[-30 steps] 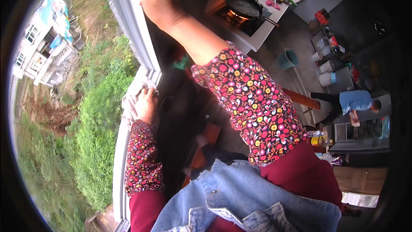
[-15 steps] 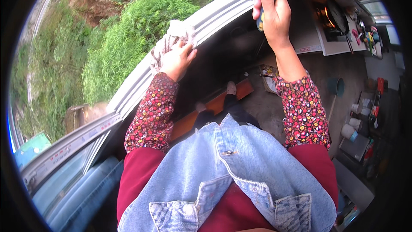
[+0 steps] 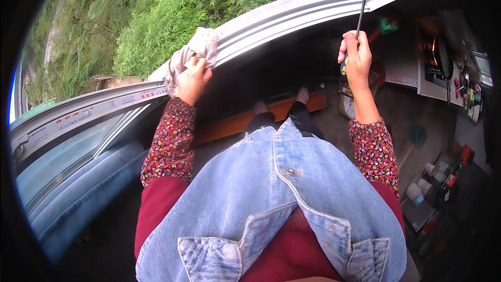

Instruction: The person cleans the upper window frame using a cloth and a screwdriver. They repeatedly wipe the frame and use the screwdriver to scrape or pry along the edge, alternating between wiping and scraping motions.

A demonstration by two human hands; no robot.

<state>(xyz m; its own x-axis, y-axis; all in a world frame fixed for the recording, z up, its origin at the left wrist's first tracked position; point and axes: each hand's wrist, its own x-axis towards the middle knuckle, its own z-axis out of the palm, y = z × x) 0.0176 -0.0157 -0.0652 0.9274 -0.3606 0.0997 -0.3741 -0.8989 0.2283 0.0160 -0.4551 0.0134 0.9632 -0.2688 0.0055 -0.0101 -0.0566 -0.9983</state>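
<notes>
A crumpled pale cloth rests on the white window track, bunched under my left hand, whose fingers are closed over it. In my right hand is a screwdriver, its dark handle with yellow parts mostly covered by my fingers. The long thin metal shaft points up and away, its tip over the track's far right stretch. Beside my left hand, the sliding window frame with printed film on it meets the track.
Green bushes grow outside, beyond the sill. My feet stand on an orange-brown board. To the right are a counter with a lit fire, a teal long-handled scoop or bucket, and stacked goods. Blue rolled material lies at left.
My left hand and the cloth have slid left along the track toward the window frame. The view has turned, and my right hand with the screwdriver now appears lower and farther right.
</notes>
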